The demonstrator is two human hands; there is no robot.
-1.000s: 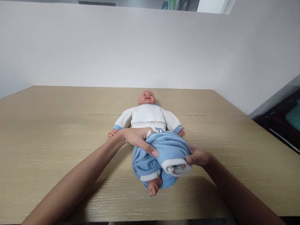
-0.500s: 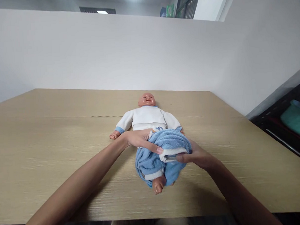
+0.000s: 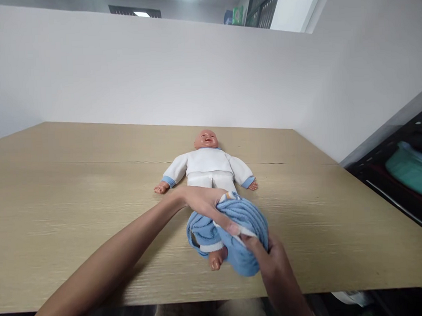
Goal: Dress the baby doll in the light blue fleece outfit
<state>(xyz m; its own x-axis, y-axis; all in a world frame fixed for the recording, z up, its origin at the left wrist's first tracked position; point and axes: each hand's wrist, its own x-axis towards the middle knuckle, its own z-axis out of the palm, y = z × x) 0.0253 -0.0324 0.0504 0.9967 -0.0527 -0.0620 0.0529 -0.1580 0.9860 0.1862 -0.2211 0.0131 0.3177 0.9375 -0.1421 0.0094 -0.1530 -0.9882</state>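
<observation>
A baby doll [image 3: 208, 160] in a white top with blue cuffs lies on its back, head away from me. Blue terry trousers [image 3: 246, 214] with white cuffs are bunched round its lower legs. One bare foot [image 3: 217, 259] pokes out of the left cuff; the other foot is hidden in the cloth. My left hand [image 3: 209, 204] is closed on the trousers from above, thumb at the white edge of the right leg. Fingers of my right hand [image 3: 266, 251] grip that same leg opening from the right, partly tucked into it.
The doll lies on a wide wooden table [image 3: 93, 181] with a seam across it. A white wall [image 3: 158, 72] stands behind. At the right, a black rack [image 3: 379, 169] holds a green cloth item [image 3: 412, 170].
The bunched trousers have come down toward me, and the doll's white legs and right-side hand now show. My right hand has swung lower and turned its fingers into the cuff.
</observation>
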